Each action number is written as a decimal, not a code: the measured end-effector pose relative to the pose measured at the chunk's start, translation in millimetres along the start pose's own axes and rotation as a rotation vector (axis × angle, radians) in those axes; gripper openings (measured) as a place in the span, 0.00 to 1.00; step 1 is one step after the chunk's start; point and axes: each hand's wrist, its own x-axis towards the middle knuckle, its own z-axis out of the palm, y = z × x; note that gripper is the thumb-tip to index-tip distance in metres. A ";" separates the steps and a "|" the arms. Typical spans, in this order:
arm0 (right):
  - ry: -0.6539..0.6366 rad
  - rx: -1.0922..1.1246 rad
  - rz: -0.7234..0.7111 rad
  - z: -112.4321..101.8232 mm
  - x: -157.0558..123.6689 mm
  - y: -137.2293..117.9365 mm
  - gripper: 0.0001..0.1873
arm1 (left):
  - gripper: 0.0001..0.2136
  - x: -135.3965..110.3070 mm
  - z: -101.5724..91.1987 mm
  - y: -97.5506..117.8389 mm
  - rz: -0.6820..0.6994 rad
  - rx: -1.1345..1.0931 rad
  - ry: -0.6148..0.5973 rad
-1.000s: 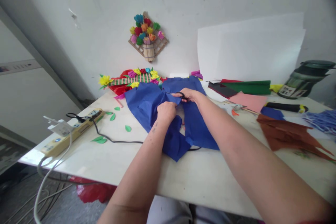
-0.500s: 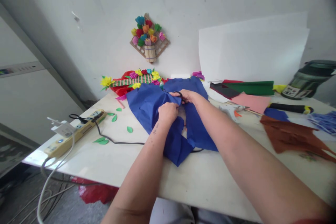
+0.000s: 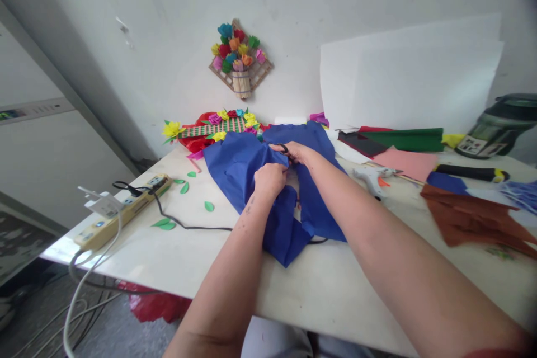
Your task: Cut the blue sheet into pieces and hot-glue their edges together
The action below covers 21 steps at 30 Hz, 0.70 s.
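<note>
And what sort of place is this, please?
Likely a craft workspace: scissors in the right hand at a blue sheet, a glue gun on the table, and handmade-looking flowers on the wall.

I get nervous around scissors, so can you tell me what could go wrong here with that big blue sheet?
The left hand grips the blue sheet close to the scissors in the right hand, so a slip might nick a finger.

A black cord shows on both sides of the sheet and seems to run beneath it; tugging the sheet could snag it.
</note>
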 end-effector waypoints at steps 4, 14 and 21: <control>0.038 0.059 -0.026 3.6 4.8 4.1 0.24 | 0.15 0.1 -0.7 -0.4 -0.011 0.000 -0.012; 0.039 0.018 -0.032 4.0 7.7 4.0 0.26 | 0.14 0.6 0.8 -0.1 0.008 0.015 -0.011; 0.106 0.083 -0.091 9.9 14.2 2.0 0.24 | 0.14 0.3 2.5 -0.9 0.040 0.006 -0.023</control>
